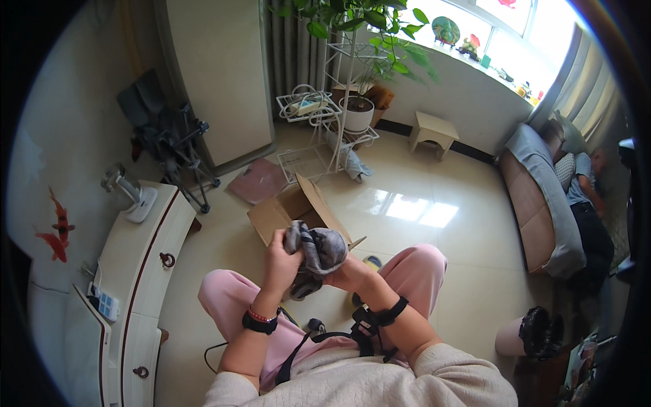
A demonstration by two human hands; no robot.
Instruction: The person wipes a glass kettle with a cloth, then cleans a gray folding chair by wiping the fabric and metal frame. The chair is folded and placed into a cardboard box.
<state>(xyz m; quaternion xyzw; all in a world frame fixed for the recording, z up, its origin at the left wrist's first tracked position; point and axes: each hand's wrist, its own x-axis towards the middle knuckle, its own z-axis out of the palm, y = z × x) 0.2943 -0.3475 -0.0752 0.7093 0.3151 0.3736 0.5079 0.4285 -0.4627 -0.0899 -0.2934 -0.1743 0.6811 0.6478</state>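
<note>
A bundled grey patterned cloth (325, 249) is held up in front of me, above my lap. My left hand (283, 262) grips its left side, with the thumb pressed over the fabric. On the other side, my right hand (348, 274) holds the cloth from below and right, its fingers partly hidden by the folds. Just beyond the bundle, an open cardboard box (277, 216) stands on the tiled floor with its flaps raised. My pink-trousered knees (414, 274) are spread to either side.
A white drawer cabinet (147, 274) runs along the left. Behind the box are a pink flat scale-like panel (259, 180) and a white wire plant stand (335, 147). A small stool (434, 132) is by the window wall. A person (585, 188) is on the sofa (531, 203); a lined bin (511, 338) stands right.
</note>
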